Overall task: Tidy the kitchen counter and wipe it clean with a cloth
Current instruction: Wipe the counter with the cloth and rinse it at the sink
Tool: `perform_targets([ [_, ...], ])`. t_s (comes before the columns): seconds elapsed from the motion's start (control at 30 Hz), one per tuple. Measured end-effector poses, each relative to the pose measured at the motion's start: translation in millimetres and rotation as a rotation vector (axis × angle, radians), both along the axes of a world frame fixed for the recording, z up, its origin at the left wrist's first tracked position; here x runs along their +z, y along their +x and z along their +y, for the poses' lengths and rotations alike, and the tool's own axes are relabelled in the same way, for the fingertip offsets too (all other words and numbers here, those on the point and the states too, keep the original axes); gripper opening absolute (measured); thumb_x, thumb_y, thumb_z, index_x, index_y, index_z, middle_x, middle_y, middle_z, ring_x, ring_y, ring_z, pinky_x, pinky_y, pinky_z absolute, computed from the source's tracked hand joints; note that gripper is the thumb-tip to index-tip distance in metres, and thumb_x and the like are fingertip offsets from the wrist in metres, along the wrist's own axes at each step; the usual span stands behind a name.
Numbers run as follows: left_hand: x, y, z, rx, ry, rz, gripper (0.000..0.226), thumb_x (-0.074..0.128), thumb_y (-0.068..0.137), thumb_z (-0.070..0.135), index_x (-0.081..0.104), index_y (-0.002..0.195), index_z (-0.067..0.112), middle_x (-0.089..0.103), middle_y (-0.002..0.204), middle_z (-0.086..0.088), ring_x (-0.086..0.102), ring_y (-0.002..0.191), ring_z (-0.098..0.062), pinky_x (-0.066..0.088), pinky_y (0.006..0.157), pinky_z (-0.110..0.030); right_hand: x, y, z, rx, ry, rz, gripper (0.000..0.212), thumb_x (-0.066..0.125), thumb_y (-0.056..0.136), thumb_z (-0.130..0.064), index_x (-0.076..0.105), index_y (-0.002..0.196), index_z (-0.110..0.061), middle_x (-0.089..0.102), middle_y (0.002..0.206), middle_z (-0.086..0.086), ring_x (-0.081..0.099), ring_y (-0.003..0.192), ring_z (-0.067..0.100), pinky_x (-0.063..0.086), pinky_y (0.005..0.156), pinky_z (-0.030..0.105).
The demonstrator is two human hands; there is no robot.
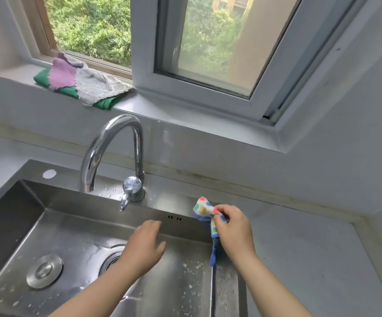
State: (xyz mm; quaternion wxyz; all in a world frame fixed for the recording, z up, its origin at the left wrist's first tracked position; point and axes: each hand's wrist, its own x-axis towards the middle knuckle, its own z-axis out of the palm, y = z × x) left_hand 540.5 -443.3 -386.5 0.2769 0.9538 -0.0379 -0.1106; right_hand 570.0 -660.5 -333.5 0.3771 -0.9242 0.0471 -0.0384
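Head cam: right hand (pixel 233 229) is reaching forward over the sink's right edge, fingers pinching a scrunched white cloth with coloured polka dots and blue trim (pixel 204 211); its tail dangles just left of the wrist. Left hand (pixel 145 245) hovers palm-down, fingers loosely spread, over the wet stainless steel sink basin (pixel 71 236), holding nothing.

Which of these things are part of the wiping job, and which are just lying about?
Job: dotted white-and-blue cloth, pinched by the right hand; pale grey counter.
Lying about: green, pink and grey cloths on the sill; round steel sink plug.
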Motion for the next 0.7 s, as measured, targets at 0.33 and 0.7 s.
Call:
perform_targets([
  [0.33, -35.8, 64.7, 0.2, 0.085, 0.029, -0.059, 0.066, 0.054, 0.092, 0.028, 0.025, 0.148, 0.008, 0.019, 0.158, -0.01, 0.025, 0.144, -0.026, 0.022, 0.114, -0.029, -27.4, 122.5, 35.2, 0.289, -0.242, -0.074, 0.016, 0.056, 0.088, -0.013, 0.069, 0.098, -0.017, 0.063, 0.094, 0.001, 0.058, 0.09, 0.021, 0.041, 0.074, 0.03],
  [0.7, -74.3, 80.8, 1.0, 0.101, 0.197, -0.123, 0.052, 0.069, 0.055, 0.02, 0.066, 0.105, 0.002, 0.064, 0.114, -0.016, 0.066, 0.091, -0.033, 0.057, 0.076, -0.035, -97.0, 163.0, 81.8, 0.539, -0.251, -0.222, 0.029, 0.06, 0.078, -0.011, 0.072, 0.103, -0.017, 0.07, 0.098, 0.004, 0.063, 0.088, 0.026, 0.049, 0.069, 0.029],
])
